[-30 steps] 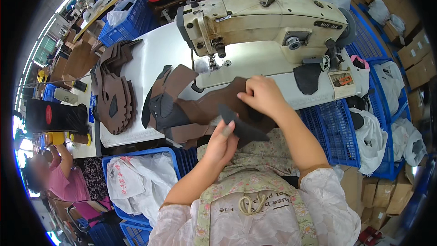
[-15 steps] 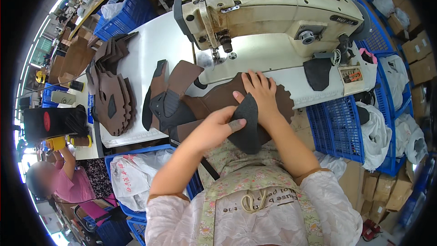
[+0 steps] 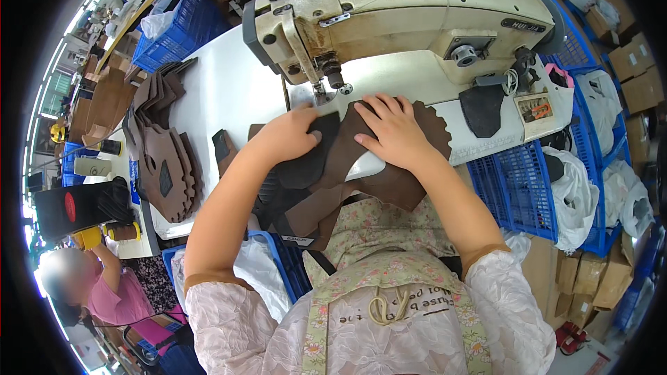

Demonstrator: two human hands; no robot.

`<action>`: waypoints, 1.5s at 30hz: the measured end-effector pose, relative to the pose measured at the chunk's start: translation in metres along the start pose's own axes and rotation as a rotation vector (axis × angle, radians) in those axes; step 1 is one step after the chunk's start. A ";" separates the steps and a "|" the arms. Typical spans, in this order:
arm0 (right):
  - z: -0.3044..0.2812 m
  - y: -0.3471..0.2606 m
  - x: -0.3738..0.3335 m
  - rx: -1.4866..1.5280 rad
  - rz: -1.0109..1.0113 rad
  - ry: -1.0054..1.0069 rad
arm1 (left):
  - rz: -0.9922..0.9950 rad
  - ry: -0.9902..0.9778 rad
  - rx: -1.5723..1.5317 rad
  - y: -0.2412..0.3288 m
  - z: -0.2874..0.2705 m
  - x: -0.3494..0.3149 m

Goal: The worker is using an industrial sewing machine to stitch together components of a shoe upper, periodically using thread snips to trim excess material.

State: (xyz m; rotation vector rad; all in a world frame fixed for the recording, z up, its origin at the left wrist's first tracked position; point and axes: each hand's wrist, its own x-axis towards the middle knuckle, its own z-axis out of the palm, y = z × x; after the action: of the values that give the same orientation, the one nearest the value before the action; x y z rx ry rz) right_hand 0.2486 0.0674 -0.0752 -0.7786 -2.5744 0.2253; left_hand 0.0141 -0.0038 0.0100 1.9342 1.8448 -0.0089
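My left hand (image 3: 290, 136) pinches a dark, curved fabric piece (image 3: 309, 160) between thumb and fingers, just in front of the sewing machine's needle and presser foot (image 3: 319, 90). Under that dark piece lies a brown shoe-upper piece (image 3: 434, 132) with a scalloped right edge, reaching over the table's front edge toward my apron. My right hand (image 3: 394, 130) rests flat on it, fingers spread. More brown and black sewn parts (image 3: 299, 215) hang by my lap, partly covered by my left forearm. The seam spot by the needle is partly hidden by my left fingers.
The cream sewing machine (image 3: 410, 14) spans the back of the white table (image 3: 215, 62). Stacked brown pieces (image 3: 167, 173) lie at the left, a black cut piece (image 3: 481, 107) at the right. Blue baskets (image 3: 514, 187) flank the table. A person in pink (image 3: 121, 288) sits at far left.
My left hand has carried the dark piece left and forward, laying it on the brown upper near the needle. The brown pieces have shifted and turned under my hands. My right hand stays spread.
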 end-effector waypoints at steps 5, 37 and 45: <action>-0.002 -0.002 0.008 0.047 -0.018 -0.040 | -0.177 0.168 -0.078 -0.024 0.014 0.000; 0.012 -0.026 0.001 -0.055 0.087 0.044 | 0.075 0.193 0.431 0.015 0.019 -0.007; 0.013 -0.032 0.003 -0.018 0.124 0.043 | 0.119 0.324 0.216 -0.003 0.042 -0.014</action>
State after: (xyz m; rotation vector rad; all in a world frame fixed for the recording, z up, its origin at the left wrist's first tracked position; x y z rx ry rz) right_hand 0.2247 0.0421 -0.0765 -0.9413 -2.4934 0.2206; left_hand 0.0224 -0.0308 -0.0237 2.3060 1.9947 0.1578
